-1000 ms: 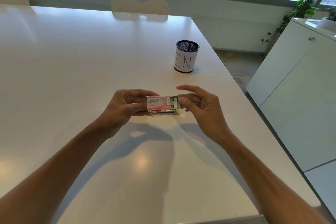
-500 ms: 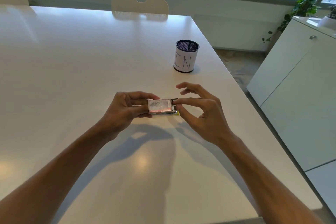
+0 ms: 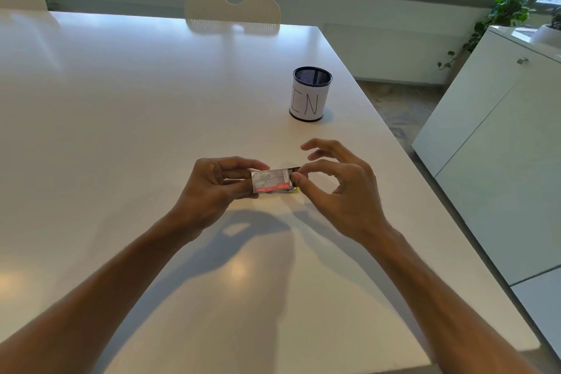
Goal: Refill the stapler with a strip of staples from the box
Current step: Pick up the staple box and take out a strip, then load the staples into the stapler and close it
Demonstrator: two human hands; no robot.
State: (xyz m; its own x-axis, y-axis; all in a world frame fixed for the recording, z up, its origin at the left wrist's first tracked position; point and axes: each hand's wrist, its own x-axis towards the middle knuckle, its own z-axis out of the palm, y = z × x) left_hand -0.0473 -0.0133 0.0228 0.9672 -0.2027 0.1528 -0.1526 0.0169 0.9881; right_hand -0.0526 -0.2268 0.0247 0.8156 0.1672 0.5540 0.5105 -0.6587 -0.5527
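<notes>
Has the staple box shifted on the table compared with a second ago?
No. The staple box sits about as far below the pen cup as before, held by the left hand.

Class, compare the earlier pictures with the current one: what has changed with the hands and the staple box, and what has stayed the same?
The right hand closed in on the right end of the staple box, its thumb and forefinger now pinching there. One second ago the box's inner tray showed at that end; it is now mostly hidden. The left hand still holds the box; the mesh pen cup has not moved.
</notes>
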